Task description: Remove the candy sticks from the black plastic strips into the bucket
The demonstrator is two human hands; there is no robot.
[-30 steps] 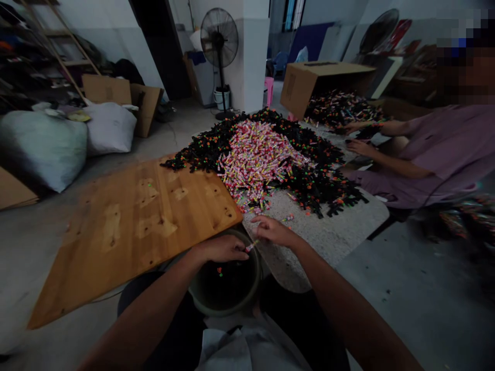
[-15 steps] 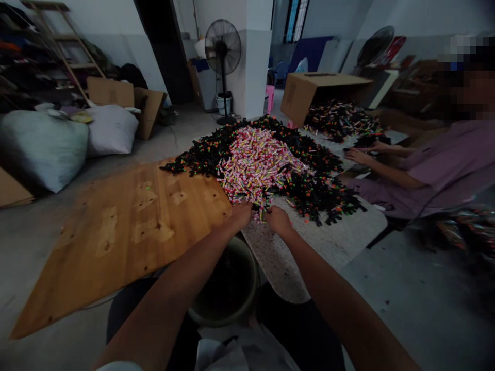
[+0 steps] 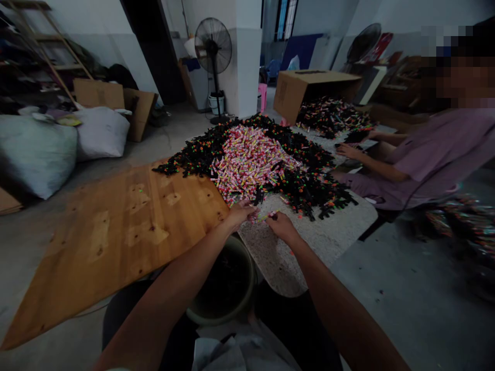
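Observation:
A heap of small pink-and-white tubes (image 3: 251,159) with yellow bits lies on the speckled stone slab, ringed by black plastic pieces (image 3: 204,149) with orange and green tips. At its near edge, my left hand (image 3: 240,212) has its fingers curled together by a few tubes; what is between them is too small to make out. My right hand (image 3: 283,225) is closed in a pinch on a small dark piece, just above the slab (image 3: 266,247). Between the two hands are pink and yellow-green tubes (image 3: 263,217), partly covered by the fingers.
A wide tub (image 3: 251,278) with dark contents stands between my knees. To the left is a wooden board (image 3: 116,232). A co-worker in a mauve shirt (image 3: 436,144) sits at right beside a tipped cardboard box (image 3: 288,98) spilling pieces. A fan (image 3: 212,46) stands behind.
My hands have drawn slightly apart, the right one shifting right relative to the slab. More stone shows between heap and hands. The whole view has shifted a little left.

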